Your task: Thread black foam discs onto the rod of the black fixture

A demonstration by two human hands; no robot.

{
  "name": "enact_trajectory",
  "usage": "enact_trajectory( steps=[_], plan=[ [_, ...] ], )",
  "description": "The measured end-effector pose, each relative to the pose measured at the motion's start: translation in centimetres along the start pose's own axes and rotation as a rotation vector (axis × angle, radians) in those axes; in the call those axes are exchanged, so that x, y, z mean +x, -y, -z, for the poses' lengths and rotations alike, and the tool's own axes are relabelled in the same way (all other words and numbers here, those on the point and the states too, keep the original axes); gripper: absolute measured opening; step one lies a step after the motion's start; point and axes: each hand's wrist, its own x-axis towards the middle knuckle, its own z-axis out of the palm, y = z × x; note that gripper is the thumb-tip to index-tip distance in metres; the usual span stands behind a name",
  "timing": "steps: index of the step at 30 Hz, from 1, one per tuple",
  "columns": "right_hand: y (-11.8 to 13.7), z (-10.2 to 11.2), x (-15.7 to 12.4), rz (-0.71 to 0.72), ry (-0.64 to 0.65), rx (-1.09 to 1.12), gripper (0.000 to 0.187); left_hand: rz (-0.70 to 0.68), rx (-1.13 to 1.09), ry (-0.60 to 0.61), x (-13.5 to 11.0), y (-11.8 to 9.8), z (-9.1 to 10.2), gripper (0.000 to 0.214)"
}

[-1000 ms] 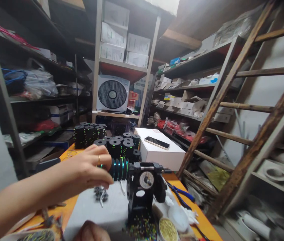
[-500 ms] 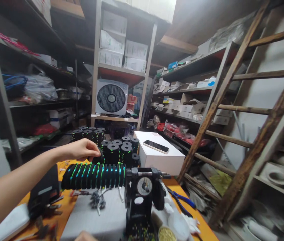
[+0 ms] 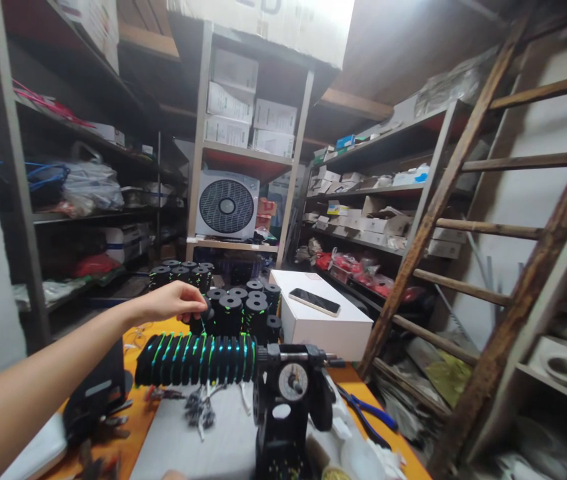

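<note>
A black ribbed cylinder [image 3: 196,360], with green and blue strands across its ridges, sits level on the shaft of a black winding machine [image 3: 283,407] that has a round dial. My left hand [image 3: 186,301] hovers just above and behind the cylinder, its thumb and fingers pinched together. A thin strand seems to run from the fingertips down to the cylinder. Only a sliver of my right hand [image 3: 174,475] shows at the bottom edge; its fingers are hidden. Behind the cylinder stand several upright black spools [image 3: 231,313] with green flecks.
A white box [image 3: 328,327] with a phone [image 3: 314,301] on it stands behind the machine. Blue-handled pliers [image 3: 368,413] lie to the right. A dark clump [image 3: 198,408] rests on the white board [image 3: 228,433]. A wooden ladder [image 3: 443,200] leans at right; shelves surround the table.
The whole view has shifted slightly, with things appearing lower and a little to the right. My left hand keeps its pinch above the cylinder. Less of my right hand shows.
</note>
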Motion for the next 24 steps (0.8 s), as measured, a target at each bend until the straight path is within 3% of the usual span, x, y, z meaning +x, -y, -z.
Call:
enact_trajectory(
  steps=[3, 6, 15, 20, 24],
  plan=[
    [1.9, 3.6, 0.8, 0.023, -0.054, 0.01, 0.037, 0.0, 0.023, 0.008, 0.6, 0.1, 0.1, 0.04],
    [2.1, 5.0, 0.7, 0.038, -0.093, 0.023, 0.036, -0.033, 0.055, -0.001, 1.2, 0.2, 0.2, 0.038],
    [1.3, 4.8, -0.1, 0.047, -0.123, 0.068, 0.037, -0.134, 0.05, -0.016, 2.2, -0.2, 0.3, 0.035],
    [1.9, 4.8, 0.6, 0.026, -0.091, 0.094, 0.038, -0.141, -0.098, -0.224, 0.4, -0.7, -0.7, 0.041],
    [1.2, 1.8, -0.5, 0.009, -0.039, 0.117, 0.032, -0.134, -0.287, -0.384, -2.9, -0.4, -2.4, 0.049]
  ],
)
